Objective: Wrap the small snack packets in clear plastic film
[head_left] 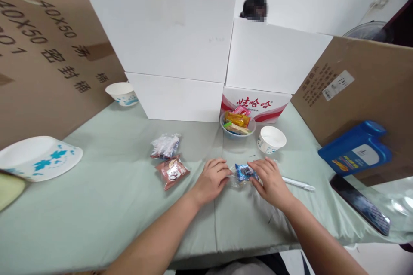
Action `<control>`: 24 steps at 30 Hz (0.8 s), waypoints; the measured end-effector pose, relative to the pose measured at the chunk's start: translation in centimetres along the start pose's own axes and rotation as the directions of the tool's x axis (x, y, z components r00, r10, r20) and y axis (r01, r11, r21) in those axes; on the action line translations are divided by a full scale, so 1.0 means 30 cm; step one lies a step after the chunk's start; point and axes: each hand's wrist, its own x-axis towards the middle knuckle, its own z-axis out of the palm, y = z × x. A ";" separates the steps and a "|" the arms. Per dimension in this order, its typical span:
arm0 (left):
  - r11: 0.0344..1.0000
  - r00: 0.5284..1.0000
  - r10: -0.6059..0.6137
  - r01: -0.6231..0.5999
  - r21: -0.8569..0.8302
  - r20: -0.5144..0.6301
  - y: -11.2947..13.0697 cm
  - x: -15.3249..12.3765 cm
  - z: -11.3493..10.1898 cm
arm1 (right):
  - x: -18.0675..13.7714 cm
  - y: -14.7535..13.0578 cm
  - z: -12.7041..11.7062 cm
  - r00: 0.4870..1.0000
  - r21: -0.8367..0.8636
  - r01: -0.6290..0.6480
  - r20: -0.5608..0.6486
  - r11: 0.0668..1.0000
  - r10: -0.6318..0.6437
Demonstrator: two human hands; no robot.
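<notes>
Pale-green cloth bears a bowl of snacks; hands at blue packet, grip unclear.

Gap between bowl and blue packet

Left forearm: bare; crosses the near edge of the table and slants forward and rightward. Left wrist: roughly in line with forearm. Left hand: palm down, back uppermost; fingers lightly bent, close together, directed toward the right edge; grip undetermined.

Right forearm: bare; crosses the same near edge, slanting forward and leftward. Right wrist: roughly in line with forearm. Right hand: palm down; fingers bent, directed toward the far left corner; thumb set apart from them; grip undetermined.

Pair: hands apart, fingertips facing, both well in from the near edge.
</notes>
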 end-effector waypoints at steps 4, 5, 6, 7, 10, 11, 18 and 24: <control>0.997 0.986 0.071 -0.069 0.014 -0.149 0.028 0.003 -0.025 | 0.000 -0.013 0.003 0.995 -0.102 0.009 0.095 0.995 0.000; 0.996 0.982 0.091 -0.091 0.008 -0.163 0.036 0.003 -0.030 | -0.003 -0.014 -0.003 0.995 -0.122 0.006 0.101 0.993 0.007; 0.992 0.978 0.120 -0.123 -0.009 -0.170 0.045 0.004 -0.032 | -0.008 -0.015 -0.010 0.995 -0.135 0.003 0.099 0.991 0.011; 0.987 0.973 0.151 -0.159 -0.033 -0.175 0.055 0.004 -0.032 | -0.012 -0.016 -0.018 0.996 -0.143 0.004 0.093 0.990 0.010; 0.958 0.955 0.252 -0.269 -0.097 -0.158 0.089 0.003 -0.024 | -0.025 -0.029 -0.043 0.994 -0.138 0.063 0.102 0.988 -0.049; 0.950 0.949 0.279 -0.295 -0.099 -0.146 0.103 0.001 -0.021 | -0.030 -0.036 -0.050 0.987 -0.124 0.100 0.135 0.987 -0.083; 0.885 0.886 0.464 -0.463 -0.044 -0.005 0.178 -0.028 -0.031 | -0.112 -0.070 -0.117 0.842 -0.095 0.094 0.538 0.991 -0.029; 0.888 0.831 0.455 -0.452 -0.089 0.319 0.182 -0.055 -0.009 | -0.180 -0.093 -0.156 0.760 -0.075 -0.174 0.623 0.982 0.183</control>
